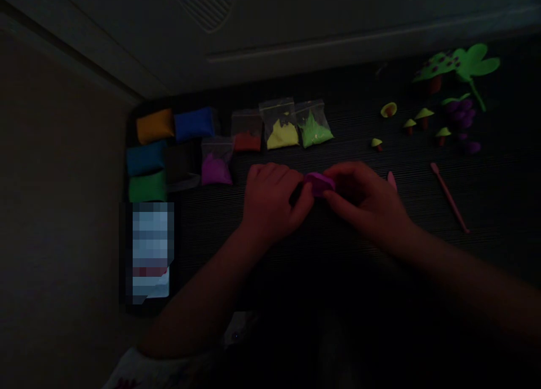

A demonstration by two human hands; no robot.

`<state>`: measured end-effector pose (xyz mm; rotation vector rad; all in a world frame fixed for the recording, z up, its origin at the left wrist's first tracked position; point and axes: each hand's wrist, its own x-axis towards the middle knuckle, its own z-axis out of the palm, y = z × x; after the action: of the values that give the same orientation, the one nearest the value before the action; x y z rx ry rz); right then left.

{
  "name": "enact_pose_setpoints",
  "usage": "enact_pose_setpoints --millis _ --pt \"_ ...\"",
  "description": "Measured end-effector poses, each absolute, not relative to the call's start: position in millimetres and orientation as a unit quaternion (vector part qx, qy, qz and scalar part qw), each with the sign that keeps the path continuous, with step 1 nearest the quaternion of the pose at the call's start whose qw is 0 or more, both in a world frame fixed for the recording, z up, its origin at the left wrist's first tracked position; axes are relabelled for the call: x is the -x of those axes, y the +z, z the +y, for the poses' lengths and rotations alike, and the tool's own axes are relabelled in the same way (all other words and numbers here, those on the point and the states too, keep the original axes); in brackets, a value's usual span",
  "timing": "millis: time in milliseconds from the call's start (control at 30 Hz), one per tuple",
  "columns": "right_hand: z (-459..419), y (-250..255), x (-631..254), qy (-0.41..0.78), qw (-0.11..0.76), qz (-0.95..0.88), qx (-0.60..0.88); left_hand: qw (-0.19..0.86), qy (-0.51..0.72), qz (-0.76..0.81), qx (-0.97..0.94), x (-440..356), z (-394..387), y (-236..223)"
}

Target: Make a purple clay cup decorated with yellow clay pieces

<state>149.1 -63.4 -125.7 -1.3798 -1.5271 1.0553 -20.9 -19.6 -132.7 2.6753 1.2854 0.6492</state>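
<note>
A flattened piece of purple modelling clay (320, 184) is pinched between both hands above the dark table. My left hand (274, 200) is closed, its thumb and forefinger on the clay's left edge. From the other side, my right hand (366, 197) grips the right edge between thumb and fingers. Just beyond my right hand lies a pink modelling tool (392, 181), partly hidden by that hand. A longer pink stick tool (450, 198) rests farther right. The light is dim, so fine detail of the clay does not show.
Zip bags of clay, among them purple (217, 169), yellow (282, 134) and light green (314, 131), stand behind my left hand. Several small clay mushrooms (424, 116), a purple grape bunch (459, 113) and a green clay flower (473, 63) sit back right. A lit, blurred screen (152, 237) is left.
</note>
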Motion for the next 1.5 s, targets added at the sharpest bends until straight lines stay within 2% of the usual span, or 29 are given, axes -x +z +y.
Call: enact_pose_setpoints --millis 333,500,667,1033,1500 --pt "-62 -124 -151 0.4 0.385 -0.618 0.557 0.077 0.22 0.434 -0.87 20 -20 -133" --pt "-56 -120 -159 0.3 0.305 -0.674 0.602 0.15 0.209 0.419 -0.871 21 -21 -130" --pt "-51 -121 -164 0.213 0.227 -0.741 0.596 0.17 0.194 0.432 -0.864 21 -20 -130" --pt "-47 -117 -170 0.233 0.196 -0.756 0.58 0.193 0.192 0.412 -0.87 16 -23 -136" --pt "-42 -123 -172 0.19 0.162 -0.804 0.539 0.181 0.216 0.407 -0.869 13 -23 -141"
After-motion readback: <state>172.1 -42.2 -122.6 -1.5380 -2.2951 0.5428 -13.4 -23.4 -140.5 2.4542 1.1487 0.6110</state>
